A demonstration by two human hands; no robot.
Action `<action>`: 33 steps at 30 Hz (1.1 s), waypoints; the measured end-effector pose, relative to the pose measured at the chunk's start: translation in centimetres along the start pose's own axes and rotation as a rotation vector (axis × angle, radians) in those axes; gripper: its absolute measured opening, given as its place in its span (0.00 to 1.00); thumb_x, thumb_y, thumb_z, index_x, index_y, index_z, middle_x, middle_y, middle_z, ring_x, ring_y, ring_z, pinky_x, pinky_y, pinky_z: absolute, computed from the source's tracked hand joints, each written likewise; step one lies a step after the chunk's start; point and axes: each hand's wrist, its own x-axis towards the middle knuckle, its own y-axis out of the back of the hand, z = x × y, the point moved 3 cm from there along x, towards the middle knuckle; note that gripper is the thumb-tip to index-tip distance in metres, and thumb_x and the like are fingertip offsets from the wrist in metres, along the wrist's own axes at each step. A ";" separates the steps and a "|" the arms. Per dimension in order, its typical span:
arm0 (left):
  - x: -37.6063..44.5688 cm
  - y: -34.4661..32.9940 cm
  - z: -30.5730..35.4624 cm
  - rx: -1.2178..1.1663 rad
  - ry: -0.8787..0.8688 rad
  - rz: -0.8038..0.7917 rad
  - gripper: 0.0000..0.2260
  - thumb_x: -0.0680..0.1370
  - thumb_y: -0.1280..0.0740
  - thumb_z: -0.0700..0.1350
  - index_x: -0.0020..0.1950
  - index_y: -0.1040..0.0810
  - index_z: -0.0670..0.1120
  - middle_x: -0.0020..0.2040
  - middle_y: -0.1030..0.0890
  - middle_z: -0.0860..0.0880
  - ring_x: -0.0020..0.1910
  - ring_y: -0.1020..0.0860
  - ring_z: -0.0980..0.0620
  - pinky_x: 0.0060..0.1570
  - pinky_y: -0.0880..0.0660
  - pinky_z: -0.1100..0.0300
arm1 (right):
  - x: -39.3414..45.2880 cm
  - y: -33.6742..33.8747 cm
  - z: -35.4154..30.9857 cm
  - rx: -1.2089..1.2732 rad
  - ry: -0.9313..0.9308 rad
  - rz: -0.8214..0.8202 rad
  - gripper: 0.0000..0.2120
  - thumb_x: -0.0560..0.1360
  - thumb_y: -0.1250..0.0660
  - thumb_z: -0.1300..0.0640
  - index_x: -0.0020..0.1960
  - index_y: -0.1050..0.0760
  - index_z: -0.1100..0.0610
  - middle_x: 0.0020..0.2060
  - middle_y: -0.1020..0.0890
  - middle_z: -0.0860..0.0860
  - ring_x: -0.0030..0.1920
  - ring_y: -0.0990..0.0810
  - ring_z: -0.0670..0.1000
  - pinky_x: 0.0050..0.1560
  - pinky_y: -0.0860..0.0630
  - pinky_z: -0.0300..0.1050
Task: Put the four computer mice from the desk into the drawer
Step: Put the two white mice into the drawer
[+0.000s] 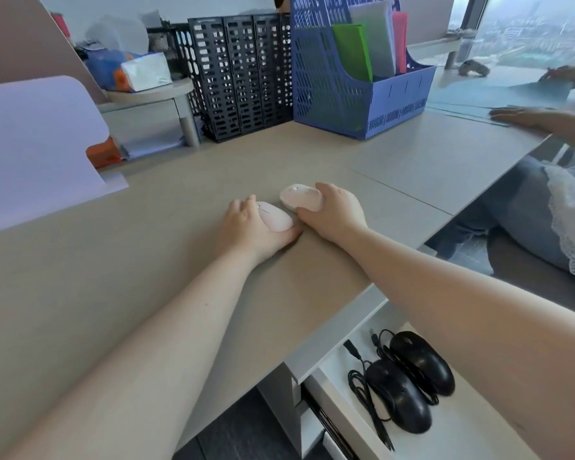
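Observation:
Two pale pink mice lie side by side on the grey desk [146,260]. My left hand [249,227] is closed around the nearer pink mouse [274,217], thumb under its right side. My right hand [332,210] grips the other pink mouse [299,195], which sits slightly farther back. At the bottom right the white drawer [332,403] stands open under the desk edge. Two black wired mice, one [422,363] beside the other [397,396], lie in it with their cables [362,373] coiled to their left.
Black mesh file racks [239,74] and a blue file holder [346,81] with folders stand at the back. A small shelf with tissues [143,71] is at back left, a lilac sheet [37,144] at left. Another person's hands [525,116] rest on the neighbouring desk at right.

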 end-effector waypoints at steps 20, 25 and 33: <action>-19.7 -2.1 10.7 0.044 -0.162 -0.108 0.49 0.63 0.32 0.70 0.73 0.43 0.44 0.68 0.34 0.46 0.69 0.36 0.46 0.64 0.33 0.52 | -19.9 11.0 12.2 0.226 -0.269 0.109 0.28 0.69 0.31 0.42 0.65 0.28 0.53 0.56 0.20 0.49 0.55 0.22 0.51 0.60 0.24 0.48; -24.0 -5.7 12.1 0.108 -0.174 -0.196 0.47 0.63 0.33 0.71 0.73 0.42 0.47 0.67 0.33 0.47 0.67 0.34 0.47 0.62 0.32 0.52 | -23.2 11.1 16.7 0.084 -0.324 0.021 0.30 0.70 0.30 0.44 0.67 0.29 0.55 0.60 0.21 0.53 0.56 0.23 0.54 0.51 0.26 0.45; -27.4 -12.1 11.2 0.339 -0.133 -0.437 0.43 0.59 0.36 0.74 0.66 0.34 0.49 0.66 0.30 0.44 0.67 0.36 0.42 0.63 0.37 0.48 | -25.5 7.6 22.2 -0.053 -0.442 -0.253 0.22 0.71 0.33 0.43 0.56 0.24 0.58 0.53 0.19 0.55 0.54 0.22 0.57 0.46 0.28 0.46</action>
